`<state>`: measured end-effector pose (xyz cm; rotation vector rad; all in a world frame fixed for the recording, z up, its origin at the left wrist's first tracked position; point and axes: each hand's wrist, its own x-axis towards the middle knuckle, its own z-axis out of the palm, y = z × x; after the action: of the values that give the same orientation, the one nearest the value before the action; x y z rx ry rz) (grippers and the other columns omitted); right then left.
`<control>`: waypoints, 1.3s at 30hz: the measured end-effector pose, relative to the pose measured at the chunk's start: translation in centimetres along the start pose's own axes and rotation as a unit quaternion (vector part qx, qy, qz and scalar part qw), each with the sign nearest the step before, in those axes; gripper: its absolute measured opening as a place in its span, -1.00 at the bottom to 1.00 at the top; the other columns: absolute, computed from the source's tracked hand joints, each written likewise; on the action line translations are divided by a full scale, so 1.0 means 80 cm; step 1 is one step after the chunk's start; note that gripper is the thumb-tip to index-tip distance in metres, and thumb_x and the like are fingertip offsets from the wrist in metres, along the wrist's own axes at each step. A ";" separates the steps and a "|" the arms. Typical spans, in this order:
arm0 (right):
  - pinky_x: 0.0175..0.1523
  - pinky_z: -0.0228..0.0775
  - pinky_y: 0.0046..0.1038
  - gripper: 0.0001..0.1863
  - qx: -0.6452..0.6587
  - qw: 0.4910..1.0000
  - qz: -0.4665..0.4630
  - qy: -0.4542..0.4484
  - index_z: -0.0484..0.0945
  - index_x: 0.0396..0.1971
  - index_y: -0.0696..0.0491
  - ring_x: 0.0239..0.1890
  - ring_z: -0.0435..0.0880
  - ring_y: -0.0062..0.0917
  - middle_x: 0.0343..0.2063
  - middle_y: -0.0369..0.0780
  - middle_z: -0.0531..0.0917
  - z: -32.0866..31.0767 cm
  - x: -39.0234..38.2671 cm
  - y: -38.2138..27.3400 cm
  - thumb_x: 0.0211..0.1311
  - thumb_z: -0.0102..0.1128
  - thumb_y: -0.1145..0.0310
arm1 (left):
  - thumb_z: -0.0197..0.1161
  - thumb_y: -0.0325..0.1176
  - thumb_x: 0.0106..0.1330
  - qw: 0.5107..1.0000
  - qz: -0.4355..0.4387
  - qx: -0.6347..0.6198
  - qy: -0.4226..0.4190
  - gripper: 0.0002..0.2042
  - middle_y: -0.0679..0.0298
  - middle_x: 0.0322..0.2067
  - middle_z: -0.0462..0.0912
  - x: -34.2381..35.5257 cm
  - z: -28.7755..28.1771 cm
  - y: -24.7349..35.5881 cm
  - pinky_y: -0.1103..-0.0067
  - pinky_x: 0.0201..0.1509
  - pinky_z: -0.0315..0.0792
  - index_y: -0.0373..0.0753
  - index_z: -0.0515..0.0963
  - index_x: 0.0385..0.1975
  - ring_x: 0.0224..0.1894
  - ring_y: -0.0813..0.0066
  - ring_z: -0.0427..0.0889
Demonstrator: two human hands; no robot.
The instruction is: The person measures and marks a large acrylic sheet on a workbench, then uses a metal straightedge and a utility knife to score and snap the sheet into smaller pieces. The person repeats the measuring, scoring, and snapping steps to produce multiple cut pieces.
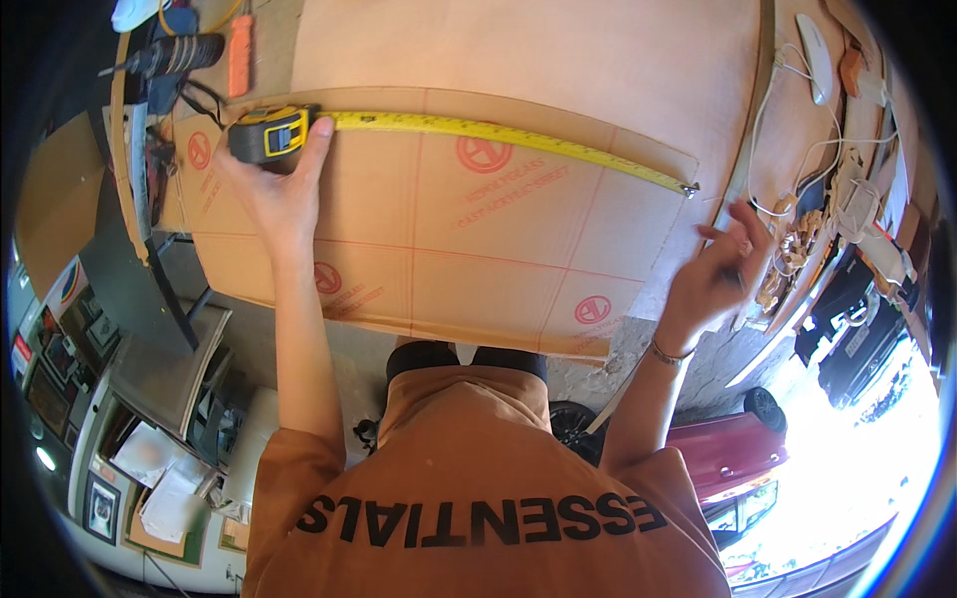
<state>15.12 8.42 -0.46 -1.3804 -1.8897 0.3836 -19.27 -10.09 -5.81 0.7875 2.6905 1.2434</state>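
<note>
My left hand (274, 194) is wrapped around the case of a black and yellow tape measure (267, 137). Its yellow blade (498, 135) runs out to the right across a brown paper-covered sheet (369, 189) printed with red lines and round marks. The metal hook at the blade's end lies close to the sheet's right edge. Off that edge, my right hand (713, 277) hovers with its fingers curled, apart from the tape. A small dark thing shows at its palm side; its kind is hard to make out.
At the upper left lie an orange-handled tool (241, 55) and a black power tool (174, 57). A wooden strip (758, 90) borders the work surface on the right, with cables and scraps beyond. Framed pictures (102, 506) stand lower left; a red car (733, 448) is at lower right.
</note>
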 end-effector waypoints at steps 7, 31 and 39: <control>-0.13 0.43 -0.55 -0.19 0.385 0.896 0.122 -0.185 0.61 -0.14 0.26 -0.40 0.63 -0.48 -0.46 -0.19 0.65 0.041 -0.041 -0.082 0.60 -0.43 -0.22 | 0.67 -0.34 0.09 0.998 0.041 -0.025 0.035 -0.38 0.15 -0.06 0.59 -0.007 -0.001 0.000 0.51 0.12 0.45 -0.37 0.39 0.02 -0.04 0.44 0.58; -0.49 0.33 -0.57 -0.94 0.254 0.949 0.026 -0.184 0.59 -0.54 0.18 -0.66 0.51 -0.65 -0.67 -0.22 0.61 0.179 -0.079 -0.181 -0.01 0.16 0.63 | 0.74 -0.13 -0.11 0.996 0.039 -0.012 0.083 -0.22 0.00 -0.10 0.51 0.029 -0.036 -0.044 0.26 0.10 0.37 -0.38 0.43 0.05 0.01 0.04 0.48; -0.51 0.26 -0.59 -0.92 0.225 0.961 0.046 -0.157 0.59 -0.56 0.20 -0.68 0.47 -0.64 -0.70 -0.22 0.59 0.184 -0.078 -0.189 -0.04 0.10 0.57 | 0.75 -0.17 -0.13 0.992 0.052 -0.039 0.105 -0.24 0.01 -0.08 0.52 0.030 -0.030 -0.045 0.26 0.07 0.39 -0.37 0.44 0.02 -0.03 0.04 0.49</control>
<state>-4.91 -0.20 -3.34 -1.1447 -1.8311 1.0621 -23.51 -12.55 -6.49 0.8401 2.7718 1.5254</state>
